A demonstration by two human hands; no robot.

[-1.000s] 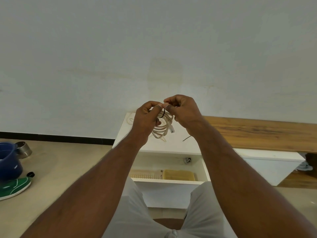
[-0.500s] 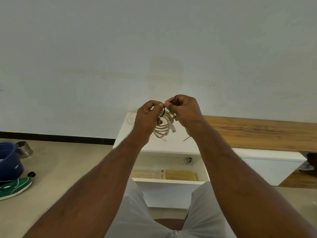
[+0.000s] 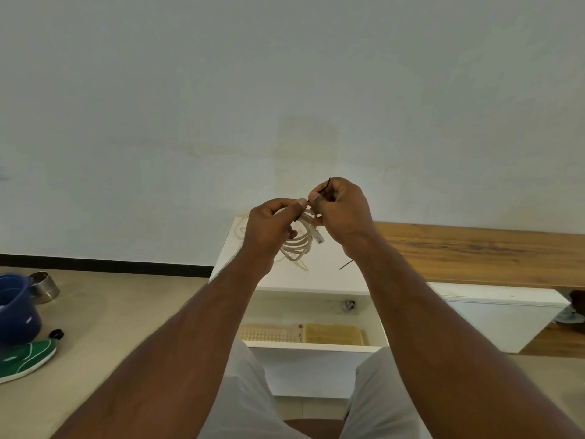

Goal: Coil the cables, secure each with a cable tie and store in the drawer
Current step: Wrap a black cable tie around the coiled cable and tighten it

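While the coil (image 3: 299, 240) of pale cable hangs in the air above the white worktop (image 3: 316, 270), both hands hold it up in front of the wall. Its loops droop below the fingers, and a clear plug (image 3: 319, 238) dangles at their right side. Left hand (image 3: 273, 231) has its grip closed on the top of the coil, thumb and forefinger pinched together. Right hand (image 3: 343, 210) meets it there, fingers curled and pinching a thin black tie (image 3: 326, 186) whose tail pokes up past the knuckles; how the tie sits round the cable is hidden by the fingers. Behind the coil, another pale cable (image 3: 242, 231) lies loose on the worktop, and a second black tie (image 3: 345, 265) lies just beside the right wrist. Below, the drawer (image 3: 311, 345) stands open, holding a perforated cream tray (image 3: 264, 332) and a yellow tray (image 3: 332, 332) side by side. A wooden bench top (image 3: 474, 248) runs off to the right. On the floor to the left sit a blue pot (image 3: 15, 312), a steel cup (image 3: 44, 285) and a green shoe (image 3: 27, 359).
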